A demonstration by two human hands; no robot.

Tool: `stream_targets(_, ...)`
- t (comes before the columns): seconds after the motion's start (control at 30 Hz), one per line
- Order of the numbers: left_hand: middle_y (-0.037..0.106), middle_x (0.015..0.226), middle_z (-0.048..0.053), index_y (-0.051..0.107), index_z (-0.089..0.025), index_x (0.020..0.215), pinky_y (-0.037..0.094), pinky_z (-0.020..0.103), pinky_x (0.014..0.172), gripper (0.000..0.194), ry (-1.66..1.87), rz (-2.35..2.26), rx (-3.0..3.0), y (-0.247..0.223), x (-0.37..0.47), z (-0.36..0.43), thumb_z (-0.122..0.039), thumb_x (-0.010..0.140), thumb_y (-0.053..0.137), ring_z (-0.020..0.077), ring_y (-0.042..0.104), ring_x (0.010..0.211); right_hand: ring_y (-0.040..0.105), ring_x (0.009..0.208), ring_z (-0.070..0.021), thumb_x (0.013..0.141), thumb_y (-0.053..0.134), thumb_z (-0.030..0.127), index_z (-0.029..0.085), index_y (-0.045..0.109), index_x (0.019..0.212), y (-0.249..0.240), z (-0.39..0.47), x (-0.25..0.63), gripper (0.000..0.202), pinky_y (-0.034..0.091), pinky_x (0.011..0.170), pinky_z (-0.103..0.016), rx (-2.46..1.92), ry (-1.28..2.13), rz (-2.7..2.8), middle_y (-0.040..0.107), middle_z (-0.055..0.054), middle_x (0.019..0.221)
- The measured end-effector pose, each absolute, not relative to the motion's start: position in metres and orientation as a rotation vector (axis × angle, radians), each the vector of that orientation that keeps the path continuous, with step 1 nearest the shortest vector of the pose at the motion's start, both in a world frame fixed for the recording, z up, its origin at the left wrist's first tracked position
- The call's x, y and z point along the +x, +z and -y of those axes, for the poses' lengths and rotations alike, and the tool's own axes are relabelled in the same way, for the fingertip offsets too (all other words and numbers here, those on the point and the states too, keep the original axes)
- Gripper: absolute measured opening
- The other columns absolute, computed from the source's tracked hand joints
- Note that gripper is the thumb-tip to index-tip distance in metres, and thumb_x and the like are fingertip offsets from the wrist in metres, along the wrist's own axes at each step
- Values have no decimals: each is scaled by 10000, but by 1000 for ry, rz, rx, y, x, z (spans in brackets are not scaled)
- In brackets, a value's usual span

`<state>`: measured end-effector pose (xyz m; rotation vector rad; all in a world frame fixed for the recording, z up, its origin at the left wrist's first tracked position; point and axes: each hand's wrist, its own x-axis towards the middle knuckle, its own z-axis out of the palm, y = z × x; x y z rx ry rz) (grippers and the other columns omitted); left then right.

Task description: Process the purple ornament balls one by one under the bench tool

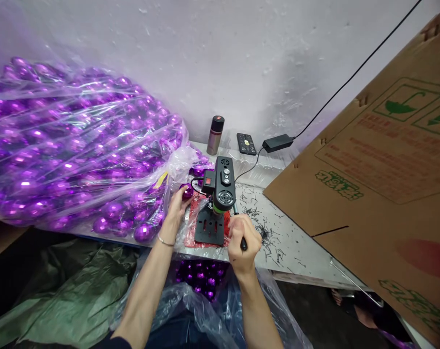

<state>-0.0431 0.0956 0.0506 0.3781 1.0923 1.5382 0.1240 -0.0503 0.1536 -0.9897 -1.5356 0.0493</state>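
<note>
Between my hands, a small black machine [224, 186] with round vents and a red switch stands on a slotted black base plate [210, 227]. My left hand [178, 206] is left of it, fingers closed on a shiny purple ball [187, 191]. On the machine's right, my right hand [243, 238] is wrapped round a black handle [243, 244] with a thin greenish shaft. What the far end of that shaft touches is hidden. Red plastic [191, 232] lies under the base plate.
A large clear bag of purple balls [78, 155] fills the left. Behind are a bottle [215, 135], a phone [246, 144] and a power adapter [278, 143]. A cardboard box [372, 179] stands right. Black bits [265, 233] litter the tabletop. More balls [201, 276] sit in plastic below.
</note>
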Motion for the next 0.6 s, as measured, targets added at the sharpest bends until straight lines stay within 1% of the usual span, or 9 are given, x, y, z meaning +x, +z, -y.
stream_targets(0.07,715,866,63,663,-172,912,619,383,884,128,1481,-1084,287,48,-46,-69,-232,823,733,206,705,903,473,591,-103,999,423,107,224,415,665,162,49,124,354,367,563,-271,-1021,81,1520,455,27,630)
stream_targets(0.17,736,898,78,676,-159,948,619,360,893,193,1416,-1050,208,46,-42,-33,-278,818,754,197,724,879,456,577,-94,1006,438,131,224,398,647,169,48,125,373,356,555,-266,-1040,92,1514,431,36,616)
stream_targets(0.3,767,1009,77,618,-185,1103,610,365,908,394,1433,-1074,378,40,-26,1,-359,798,797,203,752,921,456,579,-93,1014,429,147,222,406,647,170,48,125,376,358,555,-261,-1049,92,1531,439,34,619)
stream_targets(0.4,763,1129,110,544,-204,1215,577,428,991,533,1457,-1174,734,28,-12,16,-446,809,789,246,746,1054,454,581,-93,1018,429,148,219,415,654,170,48,125,372,364,563,-261,-1057,95,1535,450,31,624)
stream_targets(0.47,714,1282,151,523,-206,1290,527,470,1076,596,1460,-1241,987,18,-3,19,-467,818,778,278,699,1195,454,585,-95,1019,427,150,219,424,659,170,49,125,367,365,566,-263,-1058,93,1535,456,28,629)
stream_targets(0.53,655,1391,165,533,-212,1340,478,510,1134,618,1452,-1334,1212,11,2,19,-468,830,771,305,639,1295,451,589,-99,1019,422,152,219,432,663,170,49,125,363,363,564,-265,-1062,92,1538,457,27,631)
stream_targets(0.6,645,1407,157,572,-220,1335,454,545,1152,578,1431,-1430,1417,5,5,16,-462,846,764,325,606,1335,452,592,-101,1019,417,148,219,437,667,169,50,125,360,368,568,-264,-1063,89,1544,459,27,630)
